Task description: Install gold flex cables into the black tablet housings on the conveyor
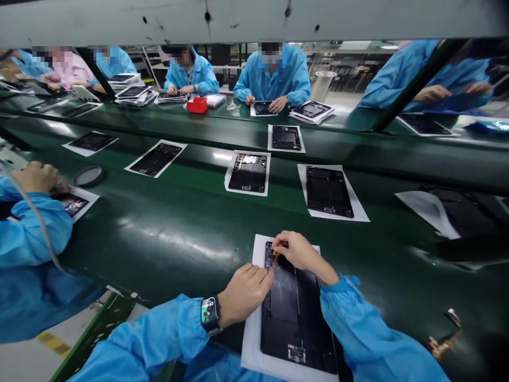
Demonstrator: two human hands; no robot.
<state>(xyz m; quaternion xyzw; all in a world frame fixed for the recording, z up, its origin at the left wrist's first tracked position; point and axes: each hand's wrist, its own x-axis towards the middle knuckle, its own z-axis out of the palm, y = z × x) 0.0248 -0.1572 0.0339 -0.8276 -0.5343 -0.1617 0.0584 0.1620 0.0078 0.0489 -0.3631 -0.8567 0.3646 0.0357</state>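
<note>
A black tablet housing (296,313) lies on a white sheet (252,345) right in front of me. At its upper left part is a small orange flex piece (275,258). My left hand (246,292), with a watch on the wrist, is closed at the housing's left edge, fingertips just below the flex piece; what it holds, if anything, is hidden. My right hand (294,249) reaches over the top edge with thumb and fingers pinched above the flex piece; whatever lies between the fingertips is too small to name.
More housings on sheets lie beyond, such as one (248,172) ahead and one (329,192) to its right. A loose copper-coloured flex part (443,345) is at right. A co-worker's sleeve (34,228) is at left; people sit opposite.
</note>
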